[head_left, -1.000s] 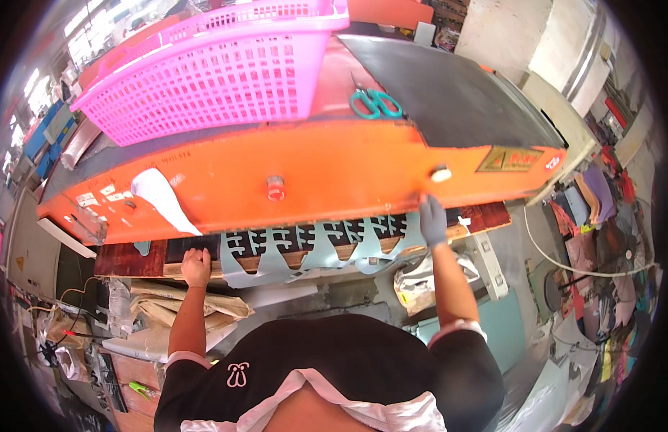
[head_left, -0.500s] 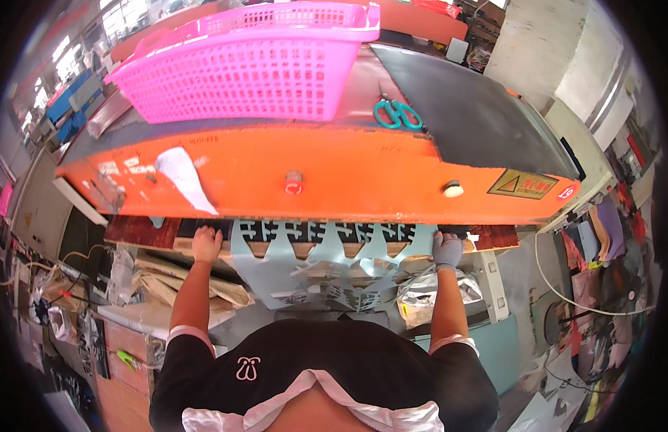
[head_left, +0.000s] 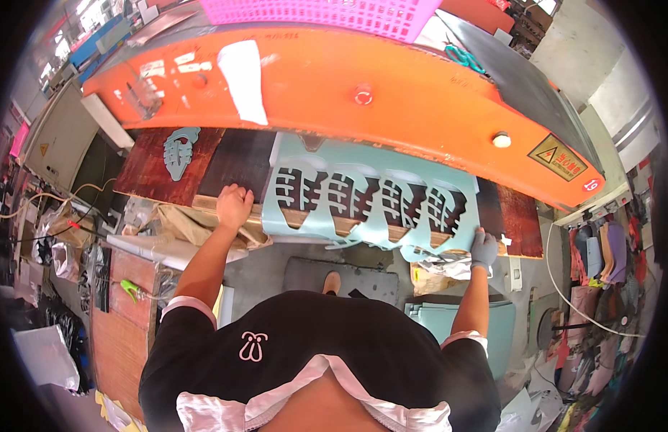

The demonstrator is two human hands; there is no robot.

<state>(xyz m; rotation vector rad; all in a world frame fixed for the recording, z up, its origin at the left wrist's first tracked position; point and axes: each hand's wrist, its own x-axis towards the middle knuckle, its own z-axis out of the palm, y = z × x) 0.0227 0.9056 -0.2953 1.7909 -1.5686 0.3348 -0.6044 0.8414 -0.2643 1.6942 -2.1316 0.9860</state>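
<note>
A light blue sheet (head_left: 312,229) with a row of shoe-upper-shaped cutouts lies on the dark cutting board (head_left: 237,162), under the edge of an orange press head (head_left: 312,83). Its front edge, cut into loose strips, hangs past the wooden bench front. My left hand (head_left: 235,207) is bare and rests on the board's front edge, left of the sheet, fingers slightly bent and holding nothing. In a grey glove, my right hand (head_left: 484,248) closes on the sheet's front right corner. A cut light blue piece (head_left: 178,154) with slotted sides lies on the reddish board at left.
On top of the press stand a pink basket (head_left: 327,16) and teal-handled scissors (head_left: 465,59). White paper (head_left: 243,81) hangs on its front, beside a red button (head_left: 363,94). Brown wrapping (head_left: 193,230) sits below left; light blue sheets (head_left: 496,327) are stacked below right.
My view has tipped down and swung left, showing more of the bench. The sheet's drooping front part is drawn up and lies further in. My right hand has come to its corner.
</note>
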